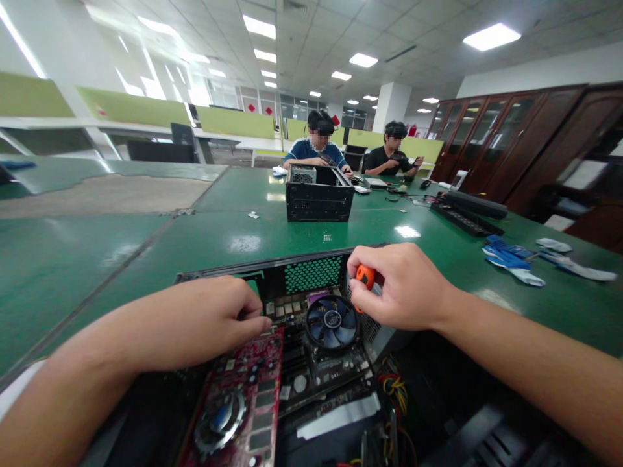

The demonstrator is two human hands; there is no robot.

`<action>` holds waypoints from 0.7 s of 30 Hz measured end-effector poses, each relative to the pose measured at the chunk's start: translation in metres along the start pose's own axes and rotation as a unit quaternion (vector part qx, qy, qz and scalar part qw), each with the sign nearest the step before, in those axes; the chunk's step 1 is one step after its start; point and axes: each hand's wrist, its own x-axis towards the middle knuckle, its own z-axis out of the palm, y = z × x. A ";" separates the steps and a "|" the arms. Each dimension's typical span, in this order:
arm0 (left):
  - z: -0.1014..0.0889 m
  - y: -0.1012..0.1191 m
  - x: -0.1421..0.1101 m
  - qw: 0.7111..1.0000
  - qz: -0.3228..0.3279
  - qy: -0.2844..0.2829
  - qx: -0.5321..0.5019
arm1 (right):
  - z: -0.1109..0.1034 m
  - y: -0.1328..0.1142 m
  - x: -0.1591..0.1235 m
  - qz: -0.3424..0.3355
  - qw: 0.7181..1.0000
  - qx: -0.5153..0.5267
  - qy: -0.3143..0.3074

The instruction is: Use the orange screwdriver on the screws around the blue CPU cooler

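Observation:
An open computer case (pixel 272 261) lies in front of me with its insides showing. My left hand (pixel 233 311) is closed at the far end of a red graphics card (pixel 265 389), its fingertips partly hidden. That card has a round fan (pixel 221 418) on its face. To the right, my right hand (pixel 402 285) grips an orange-handled screwdriver (pixel 365 277) near the case's far right corner. The shaft is hidden. Between my hands sits a dark CPU cooler fan (pixel 333 322) on the motherboard (pixel 335 371).
Another black computer case (pixel 318 202) stands across the green table (pixel 233 227). Two people (pixel 316 146) sit behind it. Blue and white gloves (pixel 511 259) and a long black part (pixel 467 217) lie at the right. Coloured cables (pixel 394 389) run inside my case.

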 end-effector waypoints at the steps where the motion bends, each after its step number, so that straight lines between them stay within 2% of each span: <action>1: 0.000 0.001 0.000 1.000 0.000 0.000 0.002 | 0.000 0.000 0.000 0.004 1.000 0.005 -0.006; 4: 0.000 0.002 0.000 1.000 0.003 0.004 -0.005 | 0.000 0.001 0.000 -0.005 1.000 0.021 -0.016; 8: 0.001 0.000 -0.001 1.000 0.009 0.004 -0.016 | 0.003 0.003 -0.002 -0.075 0.996 0.041 0.012; 11: 0.000 0.000 -0.001 1.000 0.012 0.004 -0.002 | 0.005 0.005 -0.002 -0.117 0.990 0.085 0.009; 15: 0.000 0.000 -0.001 1.000 0.010 0.007 0.006 | 0.004 0.011 -0.001 -0.121 0.982 0.142 -0.017; 21: 0.001 -0.002 0.000 1.000 0.011 0.003 -0.010 | -0.001 0.013 -0.002 -0.113 0.971 0.210 -0.018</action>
